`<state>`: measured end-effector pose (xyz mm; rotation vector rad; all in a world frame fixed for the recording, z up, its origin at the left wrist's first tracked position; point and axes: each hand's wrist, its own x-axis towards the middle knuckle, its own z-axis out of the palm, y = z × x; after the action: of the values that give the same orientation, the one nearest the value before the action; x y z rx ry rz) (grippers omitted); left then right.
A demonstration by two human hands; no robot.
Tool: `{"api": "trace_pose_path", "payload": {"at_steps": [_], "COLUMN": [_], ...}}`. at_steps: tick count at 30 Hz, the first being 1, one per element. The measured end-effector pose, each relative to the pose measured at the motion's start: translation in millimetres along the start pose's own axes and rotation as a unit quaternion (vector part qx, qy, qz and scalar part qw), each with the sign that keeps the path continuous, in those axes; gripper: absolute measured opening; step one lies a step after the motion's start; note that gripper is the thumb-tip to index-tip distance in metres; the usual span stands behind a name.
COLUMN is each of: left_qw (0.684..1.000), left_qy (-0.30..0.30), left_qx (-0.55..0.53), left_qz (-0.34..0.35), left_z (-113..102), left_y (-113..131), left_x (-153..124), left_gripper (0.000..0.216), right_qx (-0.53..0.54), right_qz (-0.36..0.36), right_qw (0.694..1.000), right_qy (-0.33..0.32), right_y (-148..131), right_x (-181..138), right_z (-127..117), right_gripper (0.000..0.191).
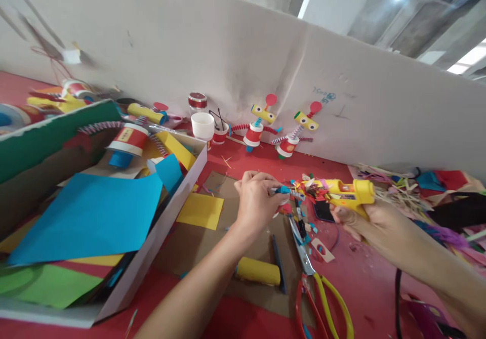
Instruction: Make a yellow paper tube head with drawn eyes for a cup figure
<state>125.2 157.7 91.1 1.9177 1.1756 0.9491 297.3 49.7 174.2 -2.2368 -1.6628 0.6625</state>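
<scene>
My right hand (359, 217) is wrapped round the handle of a yellow hot glue gun (351, 192), whose nozzle points left and is crusted with coloured paper scraps. Just left of the nozzle, my left hand (256, 197) is closed on a small paper piece with a blue part (281, 191) and a striped coil; the fingers hide most of it. Below my hands lie scissors (304, 253) with yellow handles, red-handled pliers (306, 298), a dark pen (278, 265) and a yellow paper tube (258, 271) on a brown cardboard sheet (212, 248).
A box (152, 268) of coloured paper stands at left. Two paper-cup figures (253, 135) with spring necks stand by the wall, near a white cup (202, 125). Paper strips (395, 189) pile up at right. A yellow sheet (201, 210) lies beside the box.
</scene>
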Motion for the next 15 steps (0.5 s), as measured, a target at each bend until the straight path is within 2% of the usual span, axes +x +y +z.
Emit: {"api": "trace_pose_path", "payload": {"at_steps": [6, 15], "left_qw": [1.0, 1.0], "left_qy": [0.003, 0.0], "left_qx": [-0.001, -0.005], "left_qz": [0.002, -0.007], "left_z": [0.1, -1.0], "left_y": [-0.4, 0.7], "left_x": [0.1, 0.0], "left_gripper": [0.005, 0.007], "right_qx": [-0.019, 0.0], "right_qz": [0.004, -0.044], "right_qw": [1.0, 0.998], "right_qy": [0.022, 0.038], "right_y": [-3.3, -5.8], "right_x": [-1.2, -3.5], "right_z": [0.8, 0.7], "right_gripper": [0.063, 0.059]}}
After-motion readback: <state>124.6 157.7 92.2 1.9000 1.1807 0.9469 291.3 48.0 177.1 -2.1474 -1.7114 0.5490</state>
